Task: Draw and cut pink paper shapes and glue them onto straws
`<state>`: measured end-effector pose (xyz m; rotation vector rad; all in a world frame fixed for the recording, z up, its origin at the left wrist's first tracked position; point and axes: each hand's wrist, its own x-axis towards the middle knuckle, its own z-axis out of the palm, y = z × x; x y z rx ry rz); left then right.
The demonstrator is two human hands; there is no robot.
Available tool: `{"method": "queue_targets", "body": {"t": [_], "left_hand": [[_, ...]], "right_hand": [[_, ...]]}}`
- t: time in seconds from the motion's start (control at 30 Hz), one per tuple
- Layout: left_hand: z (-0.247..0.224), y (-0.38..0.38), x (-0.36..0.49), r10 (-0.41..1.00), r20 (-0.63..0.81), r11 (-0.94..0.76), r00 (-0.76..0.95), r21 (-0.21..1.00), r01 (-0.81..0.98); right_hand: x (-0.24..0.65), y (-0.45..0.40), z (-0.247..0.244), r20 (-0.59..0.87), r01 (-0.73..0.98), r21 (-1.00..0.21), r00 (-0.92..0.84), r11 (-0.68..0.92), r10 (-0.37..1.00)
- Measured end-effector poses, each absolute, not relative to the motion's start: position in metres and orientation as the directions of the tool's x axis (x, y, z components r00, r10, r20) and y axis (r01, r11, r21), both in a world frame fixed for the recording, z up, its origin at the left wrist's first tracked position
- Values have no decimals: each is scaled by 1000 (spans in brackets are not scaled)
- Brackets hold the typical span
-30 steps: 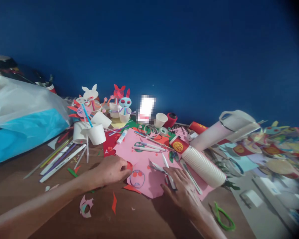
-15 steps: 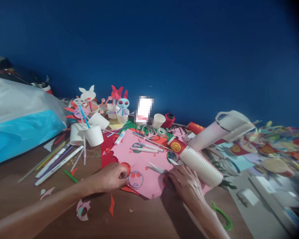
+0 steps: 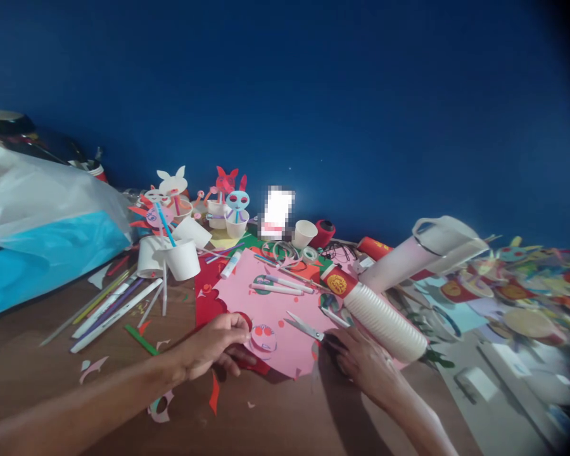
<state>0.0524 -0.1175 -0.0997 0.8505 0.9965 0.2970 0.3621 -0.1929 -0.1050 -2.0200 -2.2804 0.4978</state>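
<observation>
My left hand [image 3: 228, 342] pinches the left edge of a round pink paper face [image 3: 263, 339] with red eyes and blue drawn lines. Beneath it lies a large pink sheet [image 3: 237, 288] with a scalloped left edge. My right hand [image 3: 354, 354] is at the sheet's right side, its fingers curled by the handle end of the scissors [image 3: 308, 327]; the blades point up and left, slightly apart. What its fingertips grip is partly hidden. White markers [image 3: 280, 289] lie on the sheet above the scissors.
A stack of paper cups [image 3: 384, 316] leans right of the sheet. Cups with paper animal figures [image 3: 237, 209] stand at the back. Pens [image 3: 114, 313], a green strip [image 3: 141, 340] and paper scraps [image 3: 161, 405] lie left. A plastic bag [image 3: 52, 234] fills the far left.
My left hand now has its lower fingers spread and holds the paper face. The scissors have shifted slightly down and right, nearer my right hand, whose fingers have curled.
</observation>
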Motion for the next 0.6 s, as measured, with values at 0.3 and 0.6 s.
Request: {"method": "queue_targets", "body": {"t": [0.3, 0.6], "left_hand": [[-104, -131, 59, 667, -600, 699, 441, 710, -91], [-100, -144, 66, 673, -581, 718, 458, 660, -219]], "right_hand": [[352, -190, -87, -358, 534, -825, -245, -183, 901], [322, -161, -97, -115, -125, -976, -403, -179, 908]]}}
